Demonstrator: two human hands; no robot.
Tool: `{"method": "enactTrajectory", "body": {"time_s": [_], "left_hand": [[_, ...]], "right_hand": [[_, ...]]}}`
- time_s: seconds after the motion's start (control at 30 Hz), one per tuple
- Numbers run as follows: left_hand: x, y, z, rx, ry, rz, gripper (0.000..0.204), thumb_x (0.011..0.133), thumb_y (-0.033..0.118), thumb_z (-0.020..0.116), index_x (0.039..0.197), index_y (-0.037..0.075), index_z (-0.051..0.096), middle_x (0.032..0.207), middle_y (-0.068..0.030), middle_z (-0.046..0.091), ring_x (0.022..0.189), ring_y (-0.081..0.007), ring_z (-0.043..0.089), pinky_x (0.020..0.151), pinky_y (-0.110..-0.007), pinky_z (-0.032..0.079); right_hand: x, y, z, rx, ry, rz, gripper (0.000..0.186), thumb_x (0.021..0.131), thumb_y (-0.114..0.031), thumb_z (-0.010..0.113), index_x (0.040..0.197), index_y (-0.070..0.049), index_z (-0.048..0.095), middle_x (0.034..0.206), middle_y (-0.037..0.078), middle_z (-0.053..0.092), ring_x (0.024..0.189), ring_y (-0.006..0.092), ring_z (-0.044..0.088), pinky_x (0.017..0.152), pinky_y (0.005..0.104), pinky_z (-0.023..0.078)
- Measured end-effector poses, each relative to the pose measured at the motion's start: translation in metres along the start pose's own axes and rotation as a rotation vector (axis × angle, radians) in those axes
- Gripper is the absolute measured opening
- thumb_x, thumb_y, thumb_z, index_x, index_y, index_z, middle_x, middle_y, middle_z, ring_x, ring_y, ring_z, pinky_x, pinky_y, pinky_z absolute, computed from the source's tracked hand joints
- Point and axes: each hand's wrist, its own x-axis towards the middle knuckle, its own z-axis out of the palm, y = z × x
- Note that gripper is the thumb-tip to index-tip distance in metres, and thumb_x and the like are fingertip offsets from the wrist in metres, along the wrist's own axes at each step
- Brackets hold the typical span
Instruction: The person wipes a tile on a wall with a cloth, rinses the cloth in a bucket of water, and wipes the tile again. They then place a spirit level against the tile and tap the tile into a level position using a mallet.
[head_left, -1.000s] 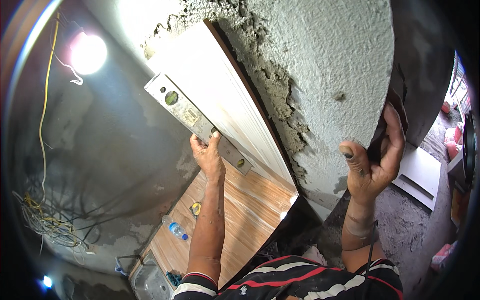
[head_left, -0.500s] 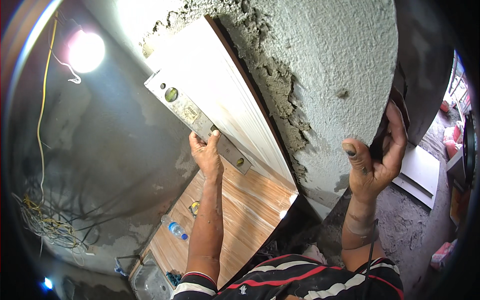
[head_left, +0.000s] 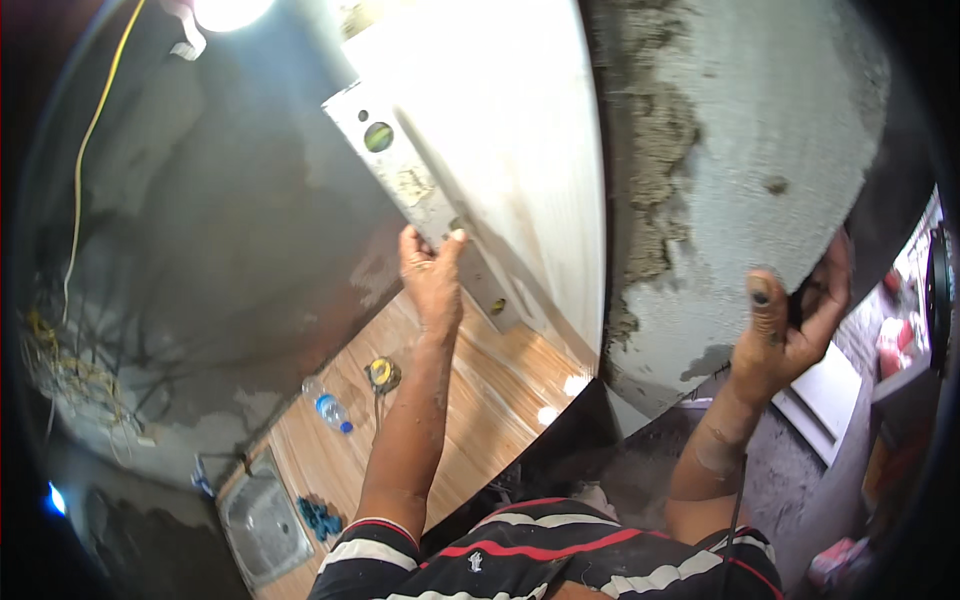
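In my left hand (head_left: 432,285) is a long pale spirit level (head_left: 412,188), pinched near its middle between thumb and fingers. It slants along the lower left part of a glossy white panel (head_left: 520,150), its round vials showing. My right hand (head_left: 790,335) grips the edge of a rough grey plastered wall (head_left: 770,130), thumb on the face and fingers curled round the far side, partly hidden. Between panel and wall runs a dark gap with crumbly mortar (head_left: 660,180).
Below lies a wood-grain countertop (head_left: 480,380) with a plastic bottle (head_left: 333,412), a yellow tape measure (head_left: 381,373), a teal cloth (head_left: 320,515) and a metal sink (head_left: 262,525). Tangled wires (head_left: 75,375) hang on the left wall near a bright lamp (head_left: 230,8). A white board (head_left: 822,400) lies right.
The whole view has turned and shifted, bringing more of the sink and countertop into sight. Both hands keep their hold, the left on the level and the right on the wall edge.
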Motion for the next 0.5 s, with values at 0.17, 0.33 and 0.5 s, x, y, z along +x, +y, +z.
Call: {"method": "enactTrajectory", "body": {"time_s": [0.17, 0.33, 0.5], "left_hand": [[-0.076, -0.01, -0.044, -0.132, 0.093, -0.12, 0.039, 0.089, -0.002, 0.076, 0.122, 0.003, 0.055, 0.111, -0.0055, 0.068, 0.097, -0.012, 0.065, 0.088, -0.029, 0.054], [-0.124, -0.032, -0.095, -0.094, 0.085, -0.462, 0.038, 0.089, 0.0, 0.076, 0.121, 0.001, 0.056, 0.11, -0.0081, 0.069, 0.096, -0.014, 0.068, 0.085, -0.028, 0.057], [-0.136, -0.059, -0.2, -0.003, -0.024, -0.638, 0.031, 0.089, -0.002, 0.071, 0.119, 0.0, 0.065, 0.1, -0.0053, 0.071, 0.08, -0.0131, 0.067, 0.073, -0.029, 0.056]], "right_hand": [[0.001, 0.003, -0.005, -0.021, -0.019, -0.01, 0.061, 0.095, -0.02, 0.078, 0.141, 0.007, 0.049, 0.144, 0.015, 0.055, 0.128, 0.0229, 0.055, 0.109, 0.0359, 0.044], [-0.003, -0.017, -0.014, 0.009, 0.159, -0.056, 0.048, 0.106, -0.022, 0.061, 0.141, 0.008, 0.049, 0.142, 0.019, 0.058, 0.125, 0.0238, 0.058, 0.106, 0.0366, 0.047], [-0.058, -0.075, -0.012, 0.162, -0.194, -0.164, 0.047, 0.108, -0.04, 0.055, 0.12, 0.005, 0.058, 0.103, 0.019, 0.067, 0.104, 0.0303, 0.063, 0.091, 0.0424, 0.052]]}}
